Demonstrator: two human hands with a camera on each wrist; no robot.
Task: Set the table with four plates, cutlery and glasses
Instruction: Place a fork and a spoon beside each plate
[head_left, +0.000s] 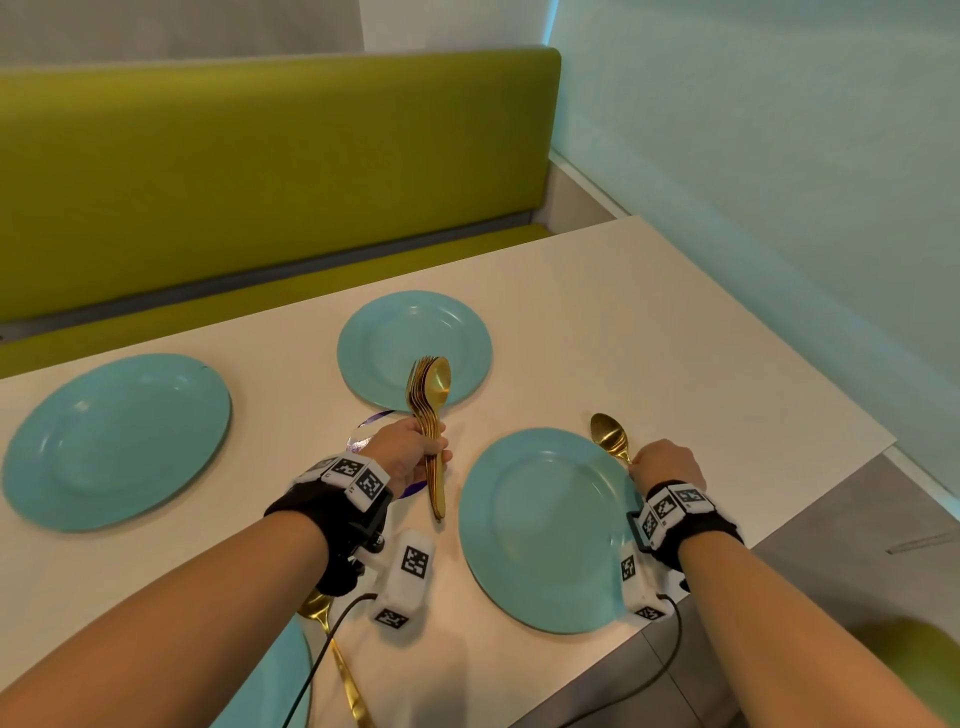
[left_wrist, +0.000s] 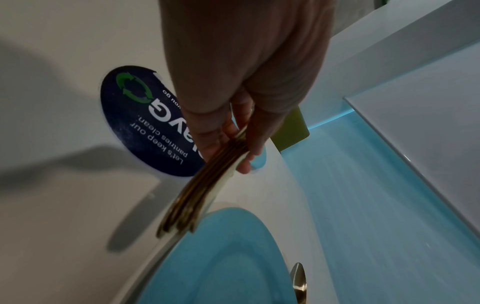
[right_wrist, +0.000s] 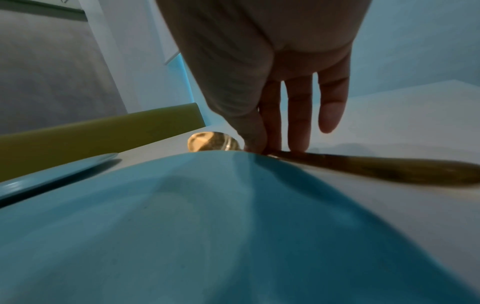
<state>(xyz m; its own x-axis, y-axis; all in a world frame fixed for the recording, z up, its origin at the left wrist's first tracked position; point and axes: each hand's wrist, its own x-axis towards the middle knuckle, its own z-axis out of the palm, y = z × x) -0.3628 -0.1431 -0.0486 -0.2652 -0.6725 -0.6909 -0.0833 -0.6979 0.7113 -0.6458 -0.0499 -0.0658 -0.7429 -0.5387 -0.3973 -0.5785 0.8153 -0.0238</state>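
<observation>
We count four teal plates: far-left plate (head_left: 117, 441), near-left plate (head_left: 270, 686), far plate (head_left: 384, 332), near-right plate (head_left: 540, 530). Left hand (head_left: 410, 452) grips gold cutlery bundle (head_left: 431, 410). Right hand (head_left: 667, 462) pinches spoon (head_left: 610, 436) beside near-right plate. Only left-wrist view lets us read round sticker (left_wrist: 140, 123) on table (head_left: 623, 322).

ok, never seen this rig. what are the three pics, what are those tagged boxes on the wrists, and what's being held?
No robot here: a person sets a table, wearing one camera on the head and one on each wrist; the tagged boxes are the wrist cameras. The head view looks down at both arms; the other two look along each hand. Four blue plates lie on the white table, one mostly cut off at the bottom edge. The left hand grips a bundle of gold cutlery. The right hand pinches a gold spoon beside the nearest plate. Another gold piece lies bottom left.
</observation>
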